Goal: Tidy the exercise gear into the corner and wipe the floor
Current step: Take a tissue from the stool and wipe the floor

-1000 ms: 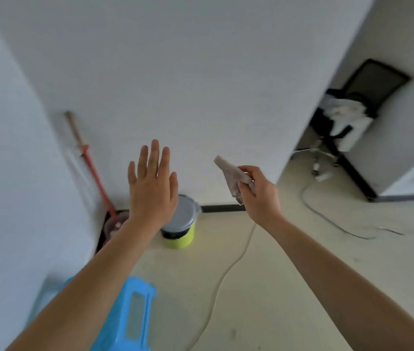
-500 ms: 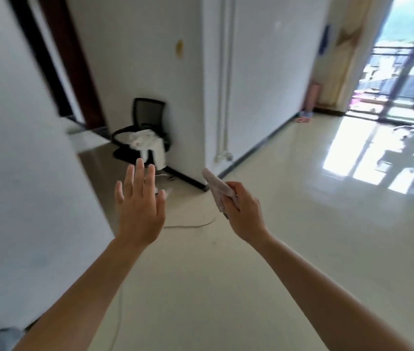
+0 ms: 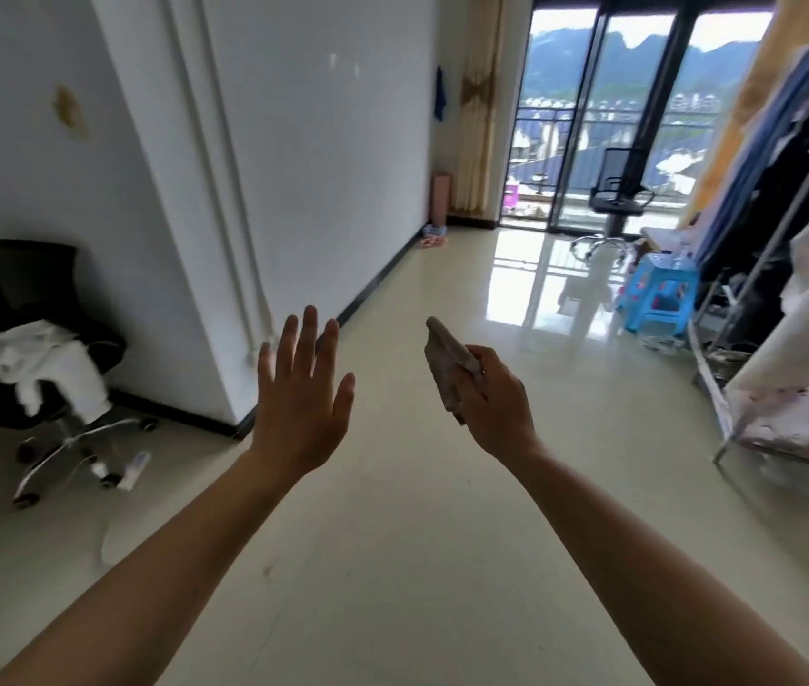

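While the right hand [image 3: 494, 393] gripped a folded grey wiping cloth [image 3: 448, 369] at chest height, the left hand [image 3: 299, 394] was spread, empty; wiping pending, cloth to reach glossy cream tiled floor [image 3: 417, 512].

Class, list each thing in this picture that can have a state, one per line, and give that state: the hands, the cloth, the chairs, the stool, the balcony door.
left hand: open, fingers spread, holding nothing
right hand: closed around the cloth
cloth: folded, gripped, held off the floor
near office chair: upright, white garment draped over its seat
far office chair: upright, seat bare
blue stool: upright on the floor
balcony door: cannot tell whether open
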